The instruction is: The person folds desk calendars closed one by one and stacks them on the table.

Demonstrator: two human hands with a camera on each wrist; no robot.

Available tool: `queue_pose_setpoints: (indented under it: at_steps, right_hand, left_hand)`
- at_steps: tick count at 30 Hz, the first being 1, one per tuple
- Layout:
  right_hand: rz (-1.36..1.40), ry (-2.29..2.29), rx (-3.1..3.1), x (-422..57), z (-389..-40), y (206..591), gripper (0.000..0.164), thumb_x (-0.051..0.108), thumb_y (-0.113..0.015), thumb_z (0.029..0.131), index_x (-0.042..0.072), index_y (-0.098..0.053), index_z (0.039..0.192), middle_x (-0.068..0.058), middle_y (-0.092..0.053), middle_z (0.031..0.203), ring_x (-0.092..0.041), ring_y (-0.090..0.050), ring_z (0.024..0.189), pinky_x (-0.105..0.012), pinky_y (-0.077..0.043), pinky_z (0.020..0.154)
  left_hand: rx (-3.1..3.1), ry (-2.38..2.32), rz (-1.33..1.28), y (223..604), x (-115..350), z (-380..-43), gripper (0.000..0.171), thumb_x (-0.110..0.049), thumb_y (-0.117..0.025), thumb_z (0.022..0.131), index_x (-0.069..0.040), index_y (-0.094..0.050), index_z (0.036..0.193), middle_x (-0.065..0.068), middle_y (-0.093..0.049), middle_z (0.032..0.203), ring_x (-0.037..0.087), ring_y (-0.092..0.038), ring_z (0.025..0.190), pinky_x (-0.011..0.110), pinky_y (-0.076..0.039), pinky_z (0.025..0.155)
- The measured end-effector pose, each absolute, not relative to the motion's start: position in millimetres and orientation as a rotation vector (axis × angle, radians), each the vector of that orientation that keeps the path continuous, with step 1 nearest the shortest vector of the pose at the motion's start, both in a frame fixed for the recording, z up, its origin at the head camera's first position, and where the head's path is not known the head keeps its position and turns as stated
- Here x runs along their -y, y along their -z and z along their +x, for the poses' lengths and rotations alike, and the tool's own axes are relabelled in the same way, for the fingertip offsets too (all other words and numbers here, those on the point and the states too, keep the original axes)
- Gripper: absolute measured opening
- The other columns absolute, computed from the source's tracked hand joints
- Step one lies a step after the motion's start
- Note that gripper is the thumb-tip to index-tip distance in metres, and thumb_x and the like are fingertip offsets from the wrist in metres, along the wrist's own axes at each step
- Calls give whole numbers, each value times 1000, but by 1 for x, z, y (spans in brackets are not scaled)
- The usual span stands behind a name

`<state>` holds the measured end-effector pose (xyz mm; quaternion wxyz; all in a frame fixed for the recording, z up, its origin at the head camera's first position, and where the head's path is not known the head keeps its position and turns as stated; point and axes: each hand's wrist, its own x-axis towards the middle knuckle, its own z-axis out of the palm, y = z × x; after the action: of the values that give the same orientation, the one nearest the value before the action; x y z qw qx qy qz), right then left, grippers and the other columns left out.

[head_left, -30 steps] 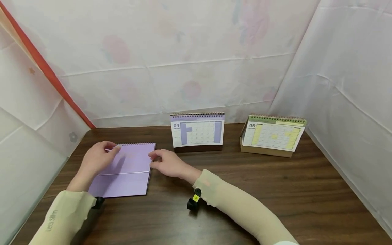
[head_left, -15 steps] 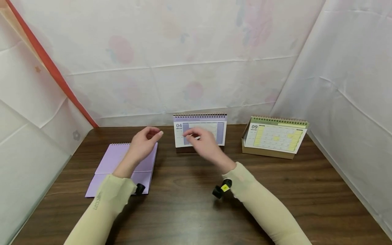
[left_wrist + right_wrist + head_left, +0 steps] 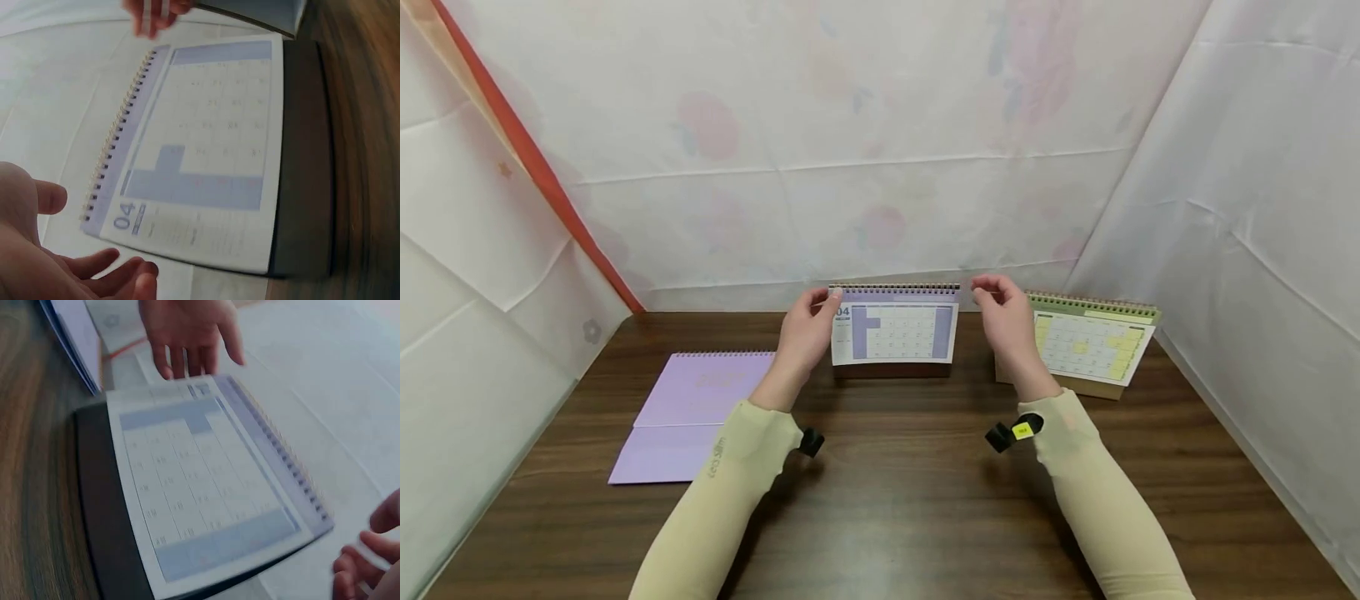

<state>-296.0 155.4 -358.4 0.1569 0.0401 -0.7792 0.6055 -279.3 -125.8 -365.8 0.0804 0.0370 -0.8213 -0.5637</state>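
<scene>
A desk calendar (image 3: pixel 906 333) showing the page "04" with purple columns stands upright on its dark base at the back middle of the table. My left hand (image 3: pixel 802 335) is at its left end, the thumb overlapping the top left corner in the head view. In the left wrist view, the left hand's fingers (image 3: pixel 103 265) and thumb spread around that corner, apparently without gripping it. My right hand (image 3: pixel 1009 327) is just off the right end, a gap between it and the calendar. Its loosely bent fingers (image 3: pixel 356 575) hold nothing in the right wrist view.
A green and yellow calendar (image 3: pixel 1090 342), page "09", stands at the right, partly behind my right hand. At the left is a lilac calendar (image 3: pixel 658 446) with its cover showing. White cloth (image 3: pixel 880 167) hangs behind the wooden table (image 3: pixel 880 500).
Both hands have moved right from the lilac calendar to either end of the "04" calendar, the right hand passing in front of it. The calendars keep their places.
</scene>
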Motion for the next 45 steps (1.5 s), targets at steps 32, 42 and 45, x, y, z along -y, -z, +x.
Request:
queue_pose_setpoints:
  at_steps: [32, 42, 45]
  right_hand:
    - [42, -1861, 2504, -148, -297, 376, 55, 36, -48, 105, 9, -41, 152, -11, -46, 150, -32, -56, 113, -43, -45, 97]
    - [72, -1904, 2388, -147, -295, 375, 53, 35, -48, 106, 8, -44, 151, -10, -43, 152, -35, -50, 122, -43, -43, 98]
    - [93, -1914, 2338, -147, -295, 375, 49, 34, -49, 106, 9, -48, 148, -9, -47, 149, -29, -50, 121, -39, -44, 95]
  left_hand:
    - [2465, 1788, 121, 368, 136, -287, 67, -60, -48, 99, -11, -54, 144, 11, -57, 139, 25, -58, 122, 40, -48, 98]
    - [2382, 1892, 138, 366, 136, -287, 60, -55, -52, 99, -12, -58, 141, 9, -58, 136, 23, -58, 119, 38, -49, 97]
    - [2352, 1910, 145, 366, 136, -287, 56, -51, -53, 101, -12, -58, 141, 9, -59, 135, 23, -58, 116, 38, -49, 97]
